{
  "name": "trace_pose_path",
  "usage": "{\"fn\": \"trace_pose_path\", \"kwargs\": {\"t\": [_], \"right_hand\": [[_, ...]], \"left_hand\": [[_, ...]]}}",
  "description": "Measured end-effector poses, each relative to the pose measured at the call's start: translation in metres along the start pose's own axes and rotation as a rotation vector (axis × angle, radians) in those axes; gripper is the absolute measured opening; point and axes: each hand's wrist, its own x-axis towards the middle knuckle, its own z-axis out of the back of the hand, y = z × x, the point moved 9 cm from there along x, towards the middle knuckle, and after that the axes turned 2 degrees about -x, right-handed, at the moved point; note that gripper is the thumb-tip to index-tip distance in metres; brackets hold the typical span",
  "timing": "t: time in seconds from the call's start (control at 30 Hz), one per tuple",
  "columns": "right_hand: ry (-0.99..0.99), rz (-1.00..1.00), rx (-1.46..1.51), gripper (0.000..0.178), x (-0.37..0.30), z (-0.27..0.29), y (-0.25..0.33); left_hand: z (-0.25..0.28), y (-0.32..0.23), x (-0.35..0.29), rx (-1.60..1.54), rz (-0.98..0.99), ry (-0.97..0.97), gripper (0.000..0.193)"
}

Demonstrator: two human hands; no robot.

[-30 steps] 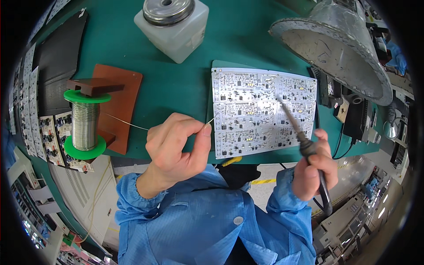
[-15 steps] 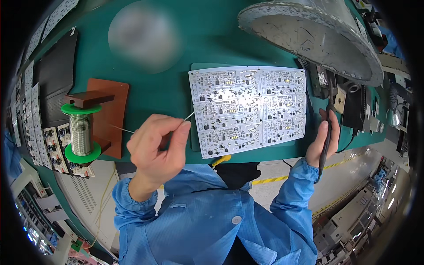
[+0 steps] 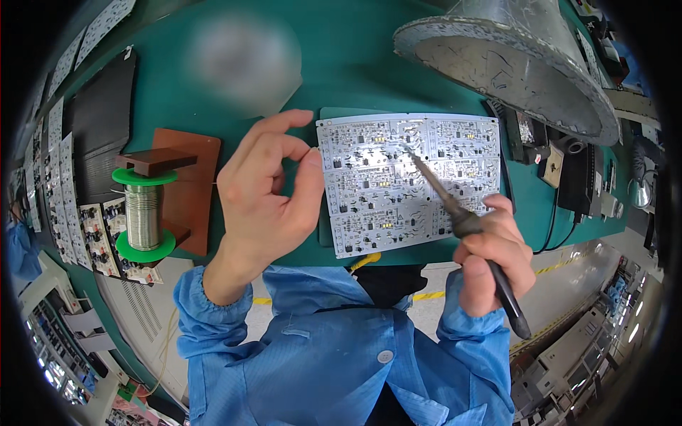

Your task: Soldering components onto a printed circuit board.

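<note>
A white panel of circuit boards (image 3: 373, 206), dotted with small components, lies in front of me on the green mat. My right hand (image 3: 497, 259) is closed round the dark handle of a soldering iron (image 3: 455, 206), whose tip is over the upper middle of the panel. Contact between tip and board cannot be made out. At the panel's left edge my left hand (image 3: 266, 192) pinches solder wire between thumb and finger, another finger stretched out above. The wire's end is hard to see at the fingertips. A solder spool (image 3: 144, 216) with green flanges stands left of this hand.
The spool's brown stand (image 3: 195, 206) is at the left, beside black trays (image 3: 99, 135) and more populated boards (image 3: 96, 238). A large metal fume hood (image 3: 511, 71) overhangs the far right. Under it sit a soldering iron holder (image 3: 526, 135) and a black box (image 3: 579, 181) with cables.
My right hand has brought the soldering iron left from beside the holder to over the panel. My left hand has moved up and slightly right to the panel's edge. The view has shifted slightly.
</note>
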Motion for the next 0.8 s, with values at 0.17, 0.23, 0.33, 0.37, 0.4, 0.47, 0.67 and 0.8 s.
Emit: {"fn": "trace_pose_path", "kwargs": {"t": [0.17,0.23,0.33,0.37,0.4,0.47,0.67,0.8], "right_hand": [[0.128,0.057,-0.027,0.014,0.026,-0.039,0.006],[0.181,0.087,-0.046,0.015,0.032,-0.051,0.007],[0.199,0.011,-0.048,0.017,0.033,-0.057,0.003],[0.2,0.014,-0.047,0.017,0.033,-0.058,0.003],[0.199,0.006,-0.04,0.018,0.033,-0.058,0.002],[0.199,-0.001,-0.033,0.019,0.034,-0.059,-0.001],[0.163,0.097,-0.024,0.015,0.035,-0.058,0.003],[0.155,0.107,-0.027,0.015,0.033,-0.055,0.005]], "left_hand": [[-0.004,0.003,0.0,0.016,-0.005,0.018,0.011],[-0.004,0.004,0.0,0.003,-0.009,0.008,0.011],[-0.005,0.005,-0.001,0.002,0.009,0.011,0.012],[-0.004,0.005,-0.001,0.002,0.01,0.009,0.012],[-0.005,0.004,0.0,0.017,-0.005,0.019,0.012],[-0.006,0.003,0.0,0.031,-0.019,0.028,0.012],[-0.007,0.002,0.001,0.042,-0.037,0.034,0.012],[-0.006,0.003,0.0,0.016,-0.031,0.031,0.011]]}}
